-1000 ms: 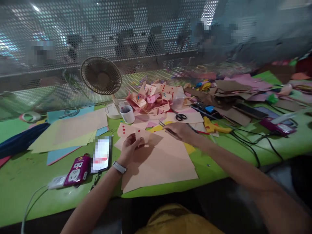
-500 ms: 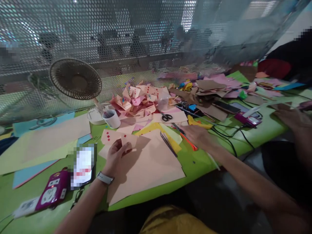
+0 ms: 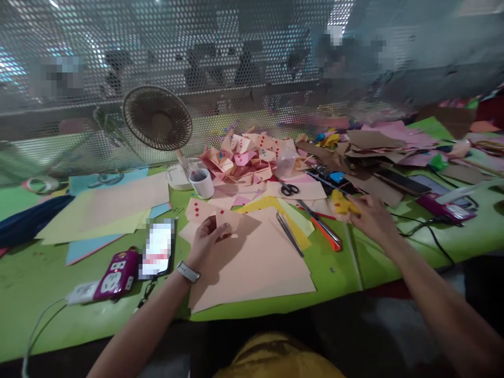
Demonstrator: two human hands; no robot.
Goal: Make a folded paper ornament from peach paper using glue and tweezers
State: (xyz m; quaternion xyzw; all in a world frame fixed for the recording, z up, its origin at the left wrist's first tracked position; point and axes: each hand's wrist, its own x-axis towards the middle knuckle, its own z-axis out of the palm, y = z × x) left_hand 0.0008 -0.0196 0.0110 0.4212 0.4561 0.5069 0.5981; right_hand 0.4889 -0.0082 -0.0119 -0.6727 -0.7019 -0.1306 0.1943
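My left hand [image 3: 208, 236], with a watch at the wrist, pinches a small folded peach paper piece [image 3: 230, 219] with a red diamond on it. Beneath lies a large peach sheet [image 3: 260, 273], tweezers [image 3: 289, 233] resting on its right part. To the right, my right hand [image 3: 372, 218] has its fingers closed around a yellow glue gun [image 3: 342, 203], partly hidden by the hand. A thin whitish strip [image 3: 354, 257] lies below it. Between the hands is a cutter knife with an orange handle [image 3: 328, 233]. Black scissors [image 3: 289, 189] lie farther back.
A small fan [image 3: 157, 119] and a white cup [image 3: 202, 184] stand at the back left. Beside them is a heap of folded peach papers [image 3: 244, 157]. A phone [image 3: 157, 249] and a purple power bank [image 3: 118, 273] lie left. Perforated metal [image 3: 252, 68] rises behind.
My right hand has gone from beside the cutter knife to the yellow glue gun and closed on it. My left hand keeps the paper. The view has turned left.
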